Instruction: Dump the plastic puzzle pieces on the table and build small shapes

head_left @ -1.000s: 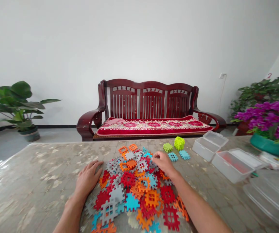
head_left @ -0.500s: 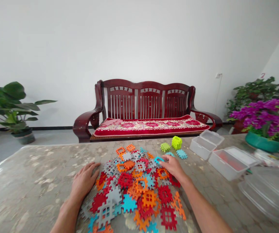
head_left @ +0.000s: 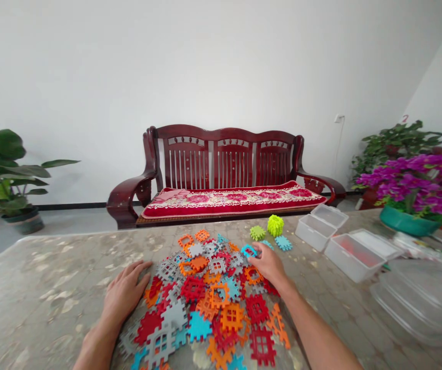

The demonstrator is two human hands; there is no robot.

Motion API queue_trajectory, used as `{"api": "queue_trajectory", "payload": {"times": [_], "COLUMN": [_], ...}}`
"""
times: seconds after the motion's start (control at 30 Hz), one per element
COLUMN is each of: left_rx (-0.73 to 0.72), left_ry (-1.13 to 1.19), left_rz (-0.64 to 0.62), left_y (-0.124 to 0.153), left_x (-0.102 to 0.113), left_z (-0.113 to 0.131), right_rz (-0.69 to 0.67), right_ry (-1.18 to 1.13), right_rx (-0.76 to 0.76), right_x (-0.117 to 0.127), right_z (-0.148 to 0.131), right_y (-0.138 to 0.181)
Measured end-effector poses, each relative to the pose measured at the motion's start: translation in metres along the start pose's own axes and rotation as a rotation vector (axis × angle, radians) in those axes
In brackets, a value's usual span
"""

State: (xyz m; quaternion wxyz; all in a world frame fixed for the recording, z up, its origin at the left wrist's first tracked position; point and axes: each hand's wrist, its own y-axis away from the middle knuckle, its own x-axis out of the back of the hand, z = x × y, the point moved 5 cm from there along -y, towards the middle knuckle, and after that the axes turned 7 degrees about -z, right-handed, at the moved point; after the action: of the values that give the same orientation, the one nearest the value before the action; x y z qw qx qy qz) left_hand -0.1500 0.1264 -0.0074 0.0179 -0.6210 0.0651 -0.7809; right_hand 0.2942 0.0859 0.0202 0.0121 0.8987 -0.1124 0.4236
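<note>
My right hand (head_left: 269,263) pinches a blue interlocking tile (head_left: 249,251) with an open centre, at the far right of a pile. My left hand (head_left: 126,288) lies on the table at the pile's left side, fingers stretched out, holding nothing. Between my arms spread notched plastic tiles in red, orange, grey and blue, among them an orange window tile (head_left: 232,316), a red tile (head_left: 193,289) and a solid blue tile (head_left: 199,326). Beyond my right hand sit a stack of lime-green tiles (head_left: 275,225), a green tile (head_left: 257,233) and a light-blue tile (head_left: 283,243).
Two lidded clear boxes stand open at the right: a farther box (head_left: 313,234) and a nearer box (head_left: 353,259) with something reddish inside. Clear plastic covers (head_left: 417,303) lie nearer me. Purple flowers fill a teal pot (head_left: 409,220). A wooden bench (head_left: 228,136) stands behind the table (head_left: 62,277).
The view has shifted slightly, moving the scene left. The blue tile in my right hand now shows more of its ring shape. My left hand stays resting beside the pile.
</note>
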Motion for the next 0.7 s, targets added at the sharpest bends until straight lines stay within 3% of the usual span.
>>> {"api": "queue_trajectory", "payload": {"times": [0.2,0.33,0.43,0.7], "left_rx": [-0.013,-0.017,-0.018,-0.019], "left_ry": [-0.006,-0.011,-0.01,-0.01], "left_rz": [-0.012,-0.02,-0.033,-0.029], "left_y": [0.0,-0.001,-0.001,-0.002], "left_x": [0.0,-0.001,-0.002,-0.003], "left_z": [0.0,-0.001,-0.002,-0.005], "right_rz": [0.24,0.297,0.326,0.35], "right_ry": [0.031,0.138,0.196,0.331], "right_rx": [-0.139,-0.283,-0.331,-0.346], "right_x": [0.05,0.073,0.077,0.075], "right_z": [0.038,0.072,0.083,0.081], "right_y": [-0.007,-0.007,-0.004,-0.008]}}
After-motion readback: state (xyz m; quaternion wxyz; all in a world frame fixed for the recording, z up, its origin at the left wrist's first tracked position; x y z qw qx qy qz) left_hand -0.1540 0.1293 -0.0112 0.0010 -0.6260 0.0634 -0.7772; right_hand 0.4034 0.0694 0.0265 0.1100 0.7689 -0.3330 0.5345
